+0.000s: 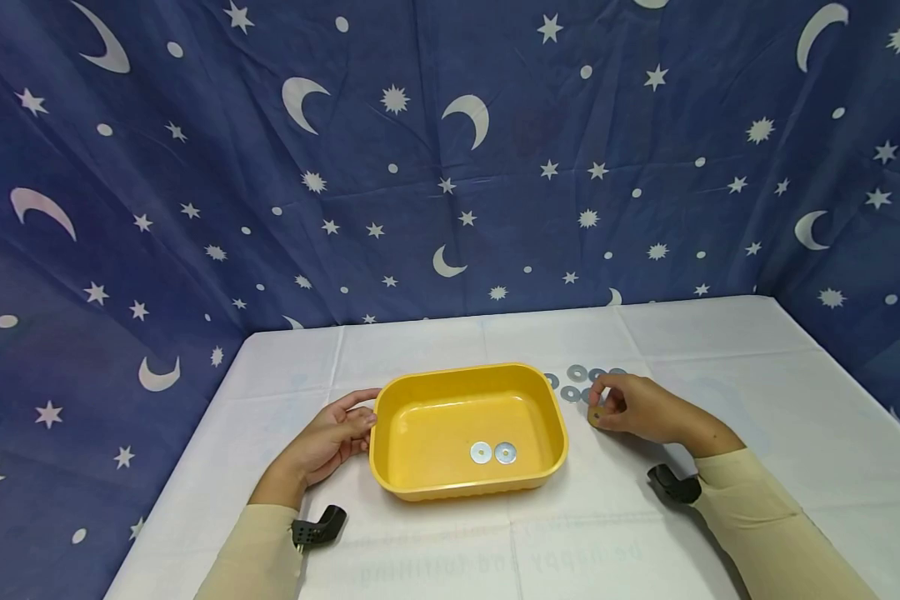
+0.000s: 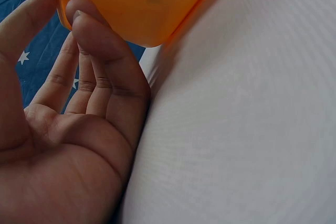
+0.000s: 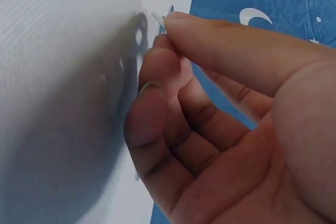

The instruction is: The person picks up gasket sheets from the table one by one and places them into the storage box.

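Note:
A yellow plastic tray [image 1: 468, 493] sits on the white-covered table, with two silver washers [image 1: 492, 452] flat on its floor. At the tray's left end, my left hand [image 1: 330, 437] holds the wall, thumb and fingers at the rim; the left wrist view shows the fingertips against the tray's corner [image 2: 136, 9]. To the right of the tray, my right hand [image 1: 641, 408] pinches one washer [image 1: 597, 416] between thumb and fingers, just over the cloth. Its thin edge shows at the fingertips in the right wrist view. Several grey washers [image 1: 577, 373] lie beyond that hand, some partly covered by it.
A white cloth [image 1: 435, 550] with faint lettering covers the table. Dark blue curtains [image 1: 450, 167] with moons and stars stand behind and at both sides. Black wrist-worn devices [image 1: 319, 527] stick out near both sleeves.

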The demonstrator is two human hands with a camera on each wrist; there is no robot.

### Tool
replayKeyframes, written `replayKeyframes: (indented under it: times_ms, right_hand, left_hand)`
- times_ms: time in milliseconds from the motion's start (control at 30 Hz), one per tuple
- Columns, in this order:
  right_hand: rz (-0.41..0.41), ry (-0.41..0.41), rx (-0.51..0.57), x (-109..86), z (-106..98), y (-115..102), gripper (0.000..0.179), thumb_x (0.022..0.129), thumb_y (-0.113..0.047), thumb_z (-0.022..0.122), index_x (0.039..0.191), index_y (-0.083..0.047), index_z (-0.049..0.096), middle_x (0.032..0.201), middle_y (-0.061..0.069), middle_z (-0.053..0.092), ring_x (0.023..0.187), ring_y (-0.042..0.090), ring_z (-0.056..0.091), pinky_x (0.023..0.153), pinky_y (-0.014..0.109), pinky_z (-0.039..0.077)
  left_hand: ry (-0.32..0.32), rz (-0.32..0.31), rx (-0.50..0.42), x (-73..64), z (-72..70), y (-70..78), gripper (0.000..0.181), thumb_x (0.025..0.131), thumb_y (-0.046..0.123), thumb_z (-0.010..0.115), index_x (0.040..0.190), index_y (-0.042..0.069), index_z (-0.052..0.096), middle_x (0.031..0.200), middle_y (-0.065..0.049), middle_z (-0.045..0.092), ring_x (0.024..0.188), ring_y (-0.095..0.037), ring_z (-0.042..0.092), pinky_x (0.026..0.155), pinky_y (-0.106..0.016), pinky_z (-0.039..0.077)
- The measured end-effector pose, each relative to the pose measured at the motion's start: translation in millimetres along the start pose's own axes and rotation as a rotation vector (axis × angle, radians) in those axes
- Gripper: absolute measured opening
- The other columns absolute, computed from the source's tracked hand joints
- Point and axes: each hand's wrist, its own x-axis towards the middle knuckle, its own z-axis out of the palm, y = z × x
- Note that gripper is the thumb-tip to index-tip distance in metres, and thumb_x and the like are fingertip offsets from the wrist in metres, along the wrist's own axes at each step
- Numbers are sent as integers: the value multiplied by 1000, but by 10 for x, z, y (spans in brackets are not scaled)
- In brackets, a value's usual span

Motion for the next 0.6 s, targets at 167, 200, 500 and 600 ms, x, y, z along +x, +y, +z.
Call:
replayKeyframes:
  times_ms: [167,200,500,600]
  right_hand:
    - [-39,13,23,-4,-21,-36,23,86,-4,75,102,-10,59,76,2,56,70,15,52,58,22,45]
    - [-44,17,26,-8,-26,-52,24,86,-3,75,102,-11,60,76,2,56,70,15,53,58,21,46]
    - [-100,75,-21,-118,-83,-262,26,86,0,73,103,-14,61,81,1,60,73,17,55,60,22,49]
    - [-130,101,-21,-154,-87,-330,26,86,-2,74,104,-15,60,83,0,61,74,16,56,62,22,50]
  left_hand:
    - [3,-1,2,-8,-5,-2,59,100,12,60,152,5,32,99,2,64,77,-8,63,72,-20,56]
    - [4,-1,4,-9,-7,-2,59,100,13,60,152,5,32,99,2,64,77,-8,63,72,-20,56]
    - [-6,15,13,21,-6,-7,58,100,12,59,151,6,33,97,3,66,74,-7,61,70,-19,56]
    - [0,7,1,20,4,-15,59,99,12,61,152,6,33,96,3,66,74,-7,61,70,-19,55]
